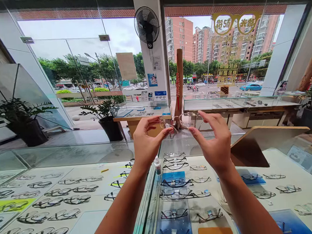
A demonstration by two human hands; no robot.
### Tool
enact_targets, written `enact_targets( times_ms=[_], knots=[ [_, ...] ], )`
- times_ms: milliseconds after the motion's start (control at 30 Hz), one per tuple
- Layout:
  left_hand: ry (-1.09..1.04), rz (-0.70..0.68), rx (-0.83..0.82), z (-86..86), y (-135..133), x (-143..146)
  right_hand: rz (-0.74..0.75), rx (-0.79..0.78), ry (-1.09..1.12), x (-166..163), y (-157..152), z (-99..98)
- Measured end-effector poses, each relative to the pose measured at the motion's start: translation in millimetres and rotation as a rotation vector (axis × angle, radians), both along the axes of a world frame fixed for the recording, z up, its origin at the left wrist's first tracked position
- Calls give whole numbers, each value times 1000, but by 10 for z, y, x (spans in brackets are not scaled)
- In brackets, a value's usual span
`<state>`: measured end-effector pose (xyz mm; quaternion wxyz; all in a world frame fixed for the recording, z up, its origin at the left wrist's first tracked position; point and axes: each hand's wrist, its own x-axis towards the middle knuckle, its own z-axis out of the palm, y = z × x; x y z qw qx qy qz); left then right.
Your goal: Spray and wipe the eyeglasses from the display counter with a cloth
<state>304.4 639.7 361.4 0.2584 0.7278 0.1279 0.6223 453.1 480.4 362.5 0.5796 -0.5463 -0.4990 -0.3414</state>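
While both hands are reaching forward over the glass-topped counter (81, 155), a pair of thin-framed glasses (182, 118) is hanging in the air between them, well clear of anything below. Its long axis is running from side to side, nearly level, so each grip is meeting one end of it. The left grip (146, 141) is lying at the left lens, thumb and forefinger curling in a narrow pinch with the glasses between them. The right grip (214, 138) is taking the opposite end, its forefinger reaching the outer top corner and its thumb pointing in from below; the span there is looking somewhat wider. Neither hand is standing clearly nearer, since the frame is sitting about midway between the wrists. How the temples are lying is too fine to tell, as is exactly where each thumb is pressing. Beneath the forearms, rows of eyeglasses (77, 199) are filling the counter, and a small white bottle (157, 166) is standing just beside the left forearm.
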Motion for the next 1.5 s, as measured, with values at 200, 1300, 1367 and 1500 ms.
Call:
enact_targets(
  times_ms=[200, 1300, 1367, 1500],
  knots=[
    [6, -78, -118, -25, 40, 58, -20, 7, -13, -11, -13, 6],
    [-188, 204, 439, -37, -5, 51, 672, 5, 664, 216, 133, 6],
    [-179, 154, 380, -52, 17, 64, 715, -1, 667, 207, 130, 7],
    [-174, 96, 315, -62, 41, 87, 794, -1, 696, 176, 120, 12]
  ],
)
